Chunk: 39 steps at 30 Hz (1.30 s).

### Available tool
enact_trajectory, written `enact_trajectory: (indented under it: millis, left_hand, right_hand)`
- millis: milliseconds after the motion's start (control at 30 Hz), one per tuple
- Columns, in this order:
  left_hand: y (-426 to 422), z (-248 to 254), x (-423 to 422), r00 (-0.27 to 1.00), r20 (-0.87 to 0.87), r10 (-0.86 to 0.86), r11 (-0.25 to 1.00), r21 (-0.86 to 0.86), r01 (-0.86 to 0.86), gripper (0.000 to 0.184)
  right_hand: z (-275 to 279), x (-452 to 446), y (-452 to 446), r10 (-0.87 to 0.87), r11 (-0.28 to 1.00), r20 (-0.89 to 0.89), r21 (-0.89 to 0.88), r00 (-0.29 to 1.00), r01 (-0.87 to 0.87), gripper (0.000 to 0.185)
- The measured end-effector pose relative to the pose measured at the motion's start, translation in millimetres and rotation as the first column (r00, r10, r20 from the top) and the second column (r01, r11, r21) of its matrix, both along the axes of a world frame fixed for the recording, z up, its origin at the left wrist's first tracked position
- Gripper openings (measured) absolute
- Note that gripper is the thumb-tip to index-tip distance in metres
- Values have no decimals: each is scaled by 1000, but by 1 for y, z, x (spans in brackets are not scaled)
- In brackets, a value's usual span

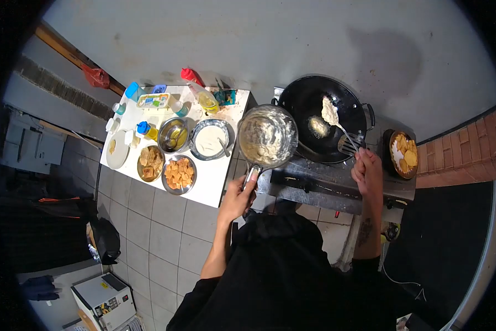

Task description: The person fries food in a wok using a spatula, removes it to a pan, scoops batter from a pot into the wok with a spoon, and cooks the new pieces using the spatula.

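Note:
My left hand (238, 197) is wrapped round the handle of a saucepan (247, 110), whose inside is smeared with pale batter. The pan is held between the white table and the black wok (341, 91). In my right hand (367, 170) is a long-handled spoon (344, 131), reaching over the wok with a lump of batter (329, 112) on its end. A slotted turner (349, 146) shows at the wok's near right rim, close to my right fingers; whether I also hold it I cannot tell. One pale piece of batter (318, 127) lies in the wok.
The wok sits on a stove (314, 179). To its right is a basket (394, 163) of fried pieces. On the white table (209, 176) are a bowl of orange cubes (180, 174), a bowl of white batter (209, 141), a plate (117, 157), several bottles and a red-capped bottle (190, 75).

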<state>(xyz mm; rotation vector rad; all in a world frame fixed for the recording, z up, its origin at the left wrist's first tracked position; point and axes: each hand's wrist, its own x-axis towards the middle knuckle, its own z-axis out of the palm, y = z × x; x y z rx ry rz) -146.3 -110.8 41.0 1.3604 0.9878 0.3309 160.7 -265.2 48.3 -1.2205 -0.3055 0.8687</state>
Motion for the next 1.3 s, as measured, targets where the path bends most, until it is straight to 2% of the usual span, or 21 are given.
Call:
enact_trajectory:
  millis: [133,200,267,300,333,400,467,533,667,767,900,933,967,1000,1033,1100,1133,1200,1233,1300]
  left_hand:
    - [-8,8,20,997,-39,-65,997,-52,63,47]
    - [-11,4,26,996,20,-91,993,-72,92,46]
    - [-12,4,25,994,26,-109,991,-81,111,46]
    - [-13,3,23,993,53,-110,988,-103,115,46]
    - [-14,2,21,991,80,-109,985,-127,118,45]
    - [-17,1,15,991,95,-97,988,-115,107,45]
    - [-16,2,9,990,111,-84,991,-97,95,44]
    - [-18,4,0,988,144,-55,992,-101,70,44]
    - [-21,1,-14,993,115,-33,997,-65,41,45]
    - [-24,3,-23,997,77,-16,999,-49,20,46]
    - [-25,-3,-39,998,60,20,999,-28,-18,47]
    - [-24,-6,-43,997,71,40,999,-26,-38,47]
    - [-23,-10,-47,993,99,57,997,-52,-52,47]
    - [-22,-11,-50,993,95,69,996,-70,-63,48]
    - [-20,-12,-52,992,93,81,995,-68,-75,47]
    - [-15,-12,-56,992,92,91,994,-69,-85,47]
    - [-13,-6,-55,992,66,110,992,-72,-105,47]
    - [-9,-8,-55,992,45,121,991,-56,-118,48]
    - [-7,-9,-54,991,44,124,992,-45,-122,48]
    - [-5,-11,-51,989,29,143,988,-54,-141,48]
  right_hand:
    - [24,-29,3,105,993,-28,-50,994,-107,24]
    - [27,-47,7,140,989,-11,-39,990,-140,26]
    - [28,-66,11,232,951,346,-276,909,-138,26]
    - [24,-73,14,256,951,639,-303,725,-69,25]
    - [23,-80,17,260,950,637,-304,726,-74,25]
    - [23,-93,21,236,961,778,-276,582,-22,21]
    - [21,-99,24,271,955,789,-294,551,-48,20]
    - [9,-102,27,211,975,818,-216,536,-54,23]
    - [8,-115,37,220,975,828,-200,516,-95,23]
    - [10,-126,43,348,936,786,-319,512,-147,20]
    - [31,-116,32,435,900,741,-376,512,-220,20]
    - [34,-104,23,396,916,738,-362,547,-174,20]
    - [42,-90,15,336,931,816,-364,470,-32,21]
    - [41,-74,5,281,902,844,-394,457,173,21]
    - [13,-42,-14,174,919,947,-255,271,301,21]
    - [-29,14,-50,285,771,948,-315,143,554,30]
    - [-46,31,-64,285,762,948,-313,141,566,30]
    - [-76,57,-87,470,596,851,-502,235,626,42]
    - [-91,67,-92,473,592,850,-501,232,631,42]
    - [-119,81,-98,620,503,742,-626,255,596,50]
